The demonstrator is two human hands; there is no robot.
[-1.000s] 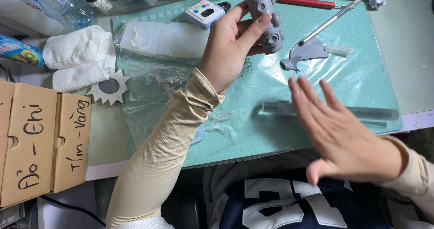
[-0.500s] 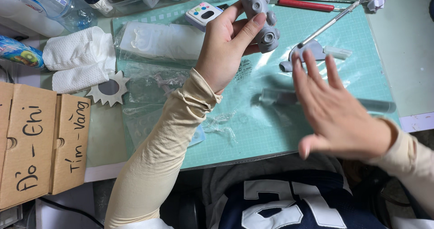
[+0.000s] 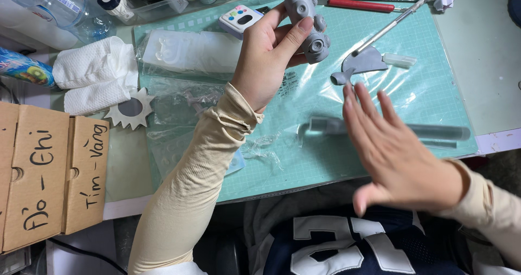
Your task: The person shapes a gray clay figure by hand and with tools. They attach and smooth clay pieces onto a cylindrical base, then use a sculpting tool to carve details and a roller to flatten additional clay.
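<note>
One grey moulded part (image 3: 307, 25) — knobbly, with round bosses — is sitting in the left hand (image 3: 268, 55), fingers wrapped around it and lifting it clear above the green cutting mat (image 3: 434, 63), probably so it can be turned and looked over. The right hand (image 3: 399, 155) is hovering flat with fingers spread, grasping nothing, over a grey tube (image 3: 434, 132) lying on clear plastic film (image 3: 304, 90) near the front of the mat. Just beyond its fingertips a flat grey fin-shaped piece (image 3: 361, 66) is resting on the film, likely to keep the mat clean. Farther left on the desk (image 3: 494, 52), folded white paper towels (image 3: 89, 74) are waiting beside a cardboard box (image 3: 43, 172).
</note>
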